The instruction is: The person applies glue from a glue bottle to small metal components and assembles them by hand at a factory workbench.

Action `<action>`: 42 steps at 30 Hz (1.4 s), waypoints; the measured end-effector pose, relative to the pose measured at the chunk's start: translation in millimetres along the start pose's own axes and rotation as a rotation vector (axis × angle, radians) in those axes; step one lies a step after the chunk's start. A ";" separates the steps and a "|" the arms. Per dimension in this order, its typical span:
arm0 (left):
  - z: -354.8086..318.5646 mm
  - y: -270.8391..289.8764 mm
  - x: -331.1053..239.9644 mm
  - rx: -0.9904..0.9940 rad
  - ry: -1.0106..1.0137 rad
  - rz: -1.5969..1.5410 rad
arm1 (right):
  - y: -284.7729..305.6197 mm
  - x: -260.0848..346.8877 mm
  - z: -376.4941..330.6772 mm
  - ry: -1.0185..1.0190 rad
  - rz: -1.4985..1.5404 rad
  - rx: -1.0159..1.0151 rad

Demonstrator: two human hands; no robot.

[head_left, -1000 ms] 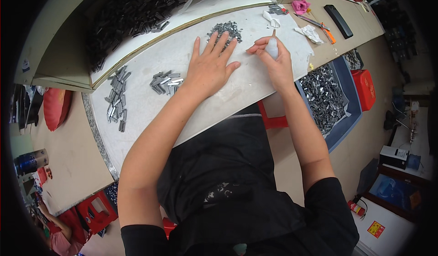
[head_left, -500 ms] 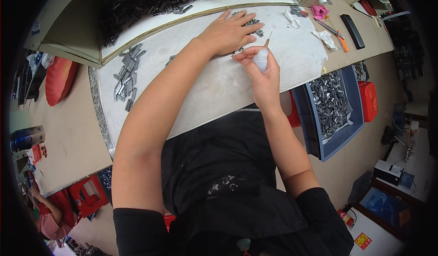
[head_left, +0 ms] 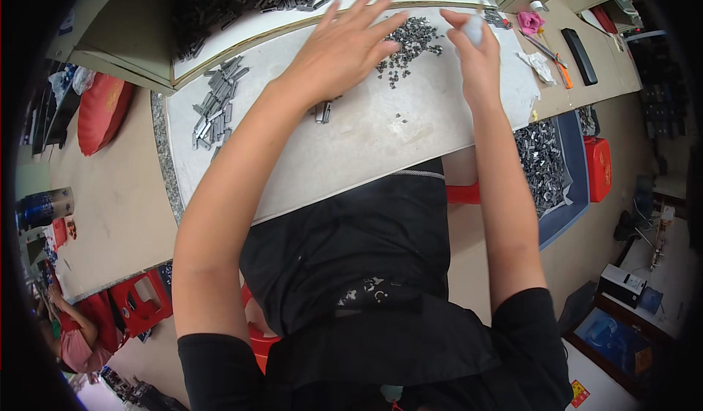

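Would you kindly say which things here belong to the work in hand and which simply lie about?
Apparently in use: bottle in the right hand; small grey pieces by the left hand.

Seemingly lying about: pink cloth; crumpled white paper; long black object.

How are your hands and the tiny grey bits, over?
Left hand spread at edge of grey bits. Right hand holding pale bottle. Metal strips partly hidden behind left hand.

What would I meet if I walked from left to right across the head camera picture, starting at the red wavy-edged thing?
Red wavy-edged thing → pile of long dark pieces → left hand → scattered small bits → right hand holding a pale bottle → crumpled pink thing → long black case.
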State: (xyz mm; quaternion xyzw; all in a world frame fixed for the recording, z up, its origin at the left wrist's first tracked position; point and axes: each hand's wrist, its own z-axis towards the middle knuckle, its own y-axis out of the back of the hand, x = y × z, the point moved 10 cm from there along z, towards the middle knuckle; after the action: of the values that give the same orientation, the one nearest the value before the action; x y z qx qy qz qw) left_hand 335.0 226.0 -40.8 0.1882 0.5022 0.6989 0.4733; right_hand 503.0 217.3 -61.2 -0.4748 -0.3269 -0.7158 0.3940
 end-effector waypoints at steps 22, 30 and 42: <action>-103.4 48.6 -0.8 -0.196 0.517 0.097 | -35.4 53.1 -98.0 -0.088 0.200 0.156; -125.1 50.5 -8.4 -0.293 0.481 -0.032 | -58.8 34.2 -160.4 -0.268 0.139 0.367; -201.8 50.9 -39.5 -0.455 0.673 -0.892 | -103.5 50.9 -201.3 -0.400 0.260 0.625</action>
State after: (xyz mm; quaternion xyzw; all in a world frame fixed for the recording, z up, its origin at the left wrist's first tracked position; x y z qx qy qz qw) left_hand 181.0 84.3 -73.3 -0.3782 0.4925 0.5440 0.5643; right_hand 315.4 84.1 -90.7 -0.4996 -0.5363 -0.4193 0.5356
